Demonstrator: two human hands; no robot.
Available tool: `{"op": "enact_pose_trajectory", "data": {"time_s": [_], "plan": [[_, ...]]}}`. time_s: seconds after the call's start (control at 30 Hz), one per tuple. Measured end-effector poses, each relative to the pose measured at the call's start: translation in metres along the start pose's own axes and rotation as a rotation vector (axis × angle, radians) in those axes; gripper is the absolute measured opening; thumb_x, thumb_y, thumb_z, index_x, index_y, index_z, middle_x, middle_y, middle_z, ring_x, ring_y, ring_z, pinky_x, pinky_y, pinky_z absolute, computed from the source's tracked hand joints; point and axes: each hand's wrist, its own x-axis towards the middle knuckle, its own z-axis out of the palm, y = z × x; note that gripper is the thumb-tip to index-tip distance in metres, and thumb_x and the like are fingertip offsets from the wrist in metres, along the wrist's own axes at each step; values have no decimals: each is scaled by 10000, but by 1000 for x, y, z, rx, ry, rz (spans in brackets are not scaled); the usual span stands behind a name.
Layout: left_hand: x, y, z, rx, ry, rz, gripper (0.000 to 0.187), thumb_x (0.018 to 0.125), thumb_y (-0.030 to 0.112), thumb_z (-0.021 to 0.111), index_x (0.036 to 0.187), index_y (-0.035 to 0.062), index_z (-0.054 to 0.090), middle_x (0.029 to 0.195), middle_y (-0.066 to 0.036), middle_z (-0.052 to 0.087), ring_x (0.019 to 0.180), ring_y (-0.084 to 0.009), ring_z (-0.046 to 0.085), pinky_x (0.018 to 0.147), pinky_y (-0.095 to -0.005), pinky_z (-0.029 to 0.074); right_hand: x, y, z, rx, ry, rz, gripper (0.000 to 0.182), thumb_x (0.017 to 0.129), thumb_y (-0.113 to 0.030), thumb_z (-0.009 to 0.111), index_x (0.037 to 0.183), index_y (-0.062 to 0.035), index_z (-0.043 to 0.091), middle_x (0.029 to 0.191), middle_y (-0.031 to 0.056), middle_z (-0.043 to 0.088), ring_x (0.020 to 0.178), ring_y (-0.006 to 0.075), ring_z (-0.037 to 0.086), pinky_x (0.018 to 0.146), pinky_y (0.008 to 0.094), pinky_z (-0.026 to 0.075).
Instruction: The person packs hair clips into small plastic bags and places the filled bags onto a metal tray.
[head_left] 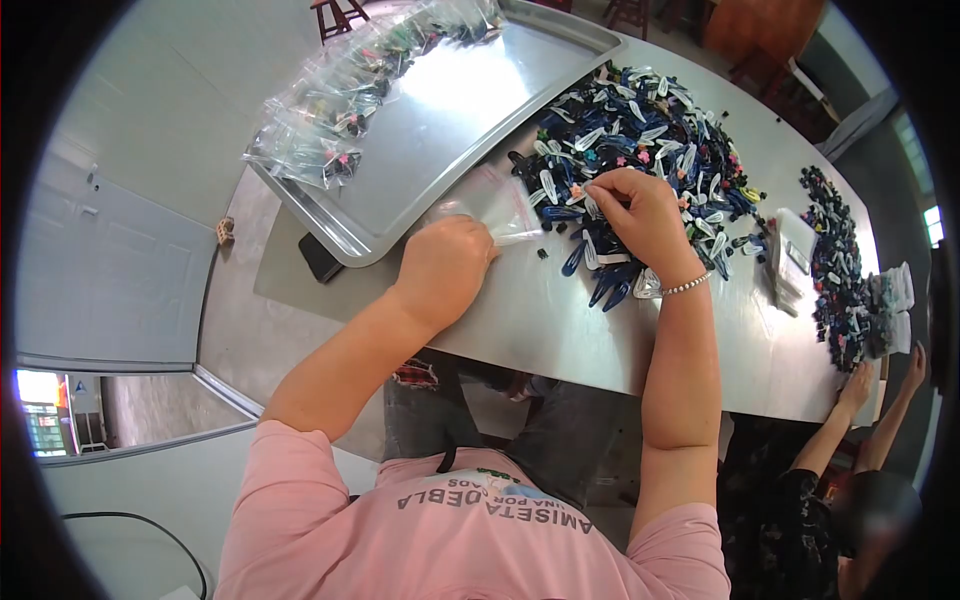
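Note:
My left hand [447, 262] is closed on the near end of a clear plastic bag [512, 212], which lies over the metal table beside the tray. Thumb and forefinger of my right hand [640, 215] are pinched together at the near edge of a large pile of hair clips [640, 130]; a small orange-pink piece [576, 191] shows just beside the fingertips. Whether the fingers hold it cannot be made out. White, blue and black clips lie around and under the right hand, several blue ones [612, 286] near the wrist.
A metal tray [440, 150] at the upper left bears filled clear bags [330, 120]. Under its near corner lies a dark phone-like object [319, 258]. Flat packets [793, 260] and a second clip pile [838, 265] are at the right, near a co-worker's hands [858, 388].

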Motion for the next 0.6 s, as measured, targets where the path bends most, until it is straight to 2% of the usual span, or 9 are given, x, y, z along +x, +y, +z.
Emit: {"op": "enact_pose_trajectory", "data": {"time_s": [0.1, 0.23, 0.27, 0.3, 0.37, 0.4, 0.47, 0.53, 0.6], "plan": [[4, 0, -5, -62, -33, -40, 133, 823, 119, 668, 721, 40, 635, 779, -127, 647, 799, -328, 637, 699, -418, 518, 1, 2, 1, -12, -32, 9, 109, 905, -71, 676, 938, 30, 699, 821, 71, 688, 685, 97, 600, 618, 244, 481], [19, 6, -9, -168, 200, -56, 100, 839, 98, 683, 791, 12, 697, 812, -160, 672, 772, -342, 649, 674, -406, 515, 0, -3, 2, 45, -21, -1, 108, 921, -68, 664, 966, 24, 698, 832, 40, 694, 695, 79, 591, 629, 234, 476], [25, 10, -10, -257, 313, -78, 97, 841, 93, 691, 829, 0, 717, 817, -172, 679, 752, -342, 655, 658, -393, 514, 0, -6, 3, 152, 9, 14, 107, 928, -67, 660, 980, 18, 699, 846, 20, 696, 709, 71, 592, 640, 226, 476], [31, 13, -12, -259, 316, -76, 97, 841, 93, 691, 829, 0, 717, 817, -172, 679, 752, -342, 655, 658, -393, 514, -1, -9, 3, 259, 39, 28, 107, 934, -65, 655, 995, 12, 700, 860, 1, 698, 723, 62, 593, 651, 219, 476], [42, 19, -14, -541, 228, -295, 124, 839, 107, 727, 875, -11, 737, 780, -146, 706, 649, -231, 663, 604, -318, 494, -1, -16, 1, 298, 98, 52, 109, 935, -57, 656, 1011, 9, 697, 890, -3, 698, 762, 59, 603, 685, 212, 484], [48, 21, -11, -542, 229, -290, 124, 839, 107, 727, 875, -11, 737, 780, -146, 706, 649, -231, 663, 604, -318, 494, -1, -18, 0, 340, 157, 78, 113, 936, -48, 656, 1028, 6, 695, 920, -7, 697, 801, 56, 613, 718, 205, 492], [63, 24, -5, -798, 231, -493, 154, 829, 132, 757, 851, -20, 739, 707, -66, 701, 596, -90, 583, 564, -247, 442, 1, -10, -1, 366, 249, 55, 116, 933, -38, 659, 1034, 7, 692, 942, 3, 695, 841, 60, 622, 754, 202, 495], [76, 21, 3, -882, 212, -534, 156, 827, 135, 765, 848, -17, 742, 698, -34, 690, 601, -61, 550, 557, -228, 426, 1, -8, -6, 397, 353, 50, 134, 925, -11, 660, 1055, 13, 681, 989, 26, 690, 916, 73, 638, 828, 203, 500], [86, 24, 9, -967, 189, -575, 158, 824, 139, 773, 845, -15, 744, 688, -1, 679, 605, -32, 517, 551, -210, 410, 2, -8, -9, 408, 401, 46, 133, 923, -16, 666, 1053, 9, 682, 989, 26, 691, 915, 76, 640, 825, 205, 503]]}}
